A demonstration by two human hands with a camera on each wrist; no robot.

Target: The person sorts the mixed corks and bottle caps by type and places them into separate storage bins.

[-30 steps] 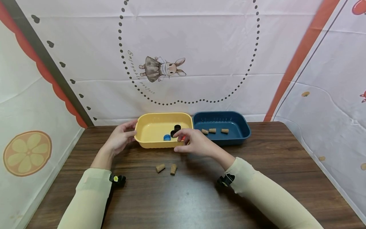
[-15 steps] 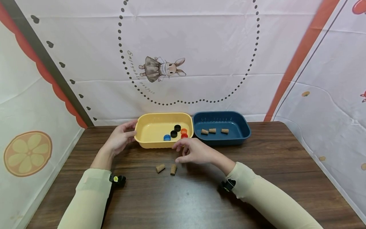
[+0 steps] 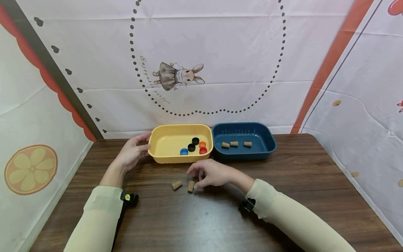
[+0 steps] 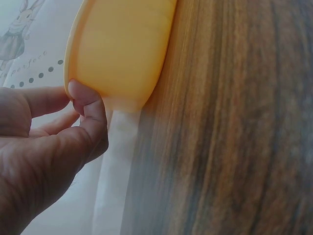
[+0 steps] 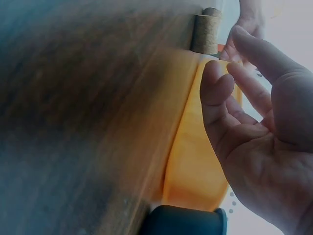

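Observation:
At the back of the table stands a yellow tray (image 3: 171, 159). My left hand (image 3: 132, 152) pinches its left rim between thumb and fingers, as the left wrist view shows close up. My right hand (image 3: 215, 173) hovers in front of the tray with fingers bent and apart, nothing between them. Its thumb tip comes right beside a cork (image 3: 191, 186) lying on the table. Slightly left of that lies a second cork (image 3: 176, 185). In the right wrist view, a cork (image 5: 206, 34) shows just past the fingertips.
Black, orange, red and blue bottle caps (image 3: 191, 147) lie in the yellow tray's right half. A dark blue tray (image 3: 252, 155) adjoins it on the right, with 3 corks (image 3: 234, 144) inside. Behind both hangs a printed cloth (image 3: 233, 52). The wooden table (image 3: 201, 220) stretches toward me.
My right hand has drawn back from over the yellow tray toward the two corks on the table, uncovering the orange and red caps. The left hand stays at the tray's rim.

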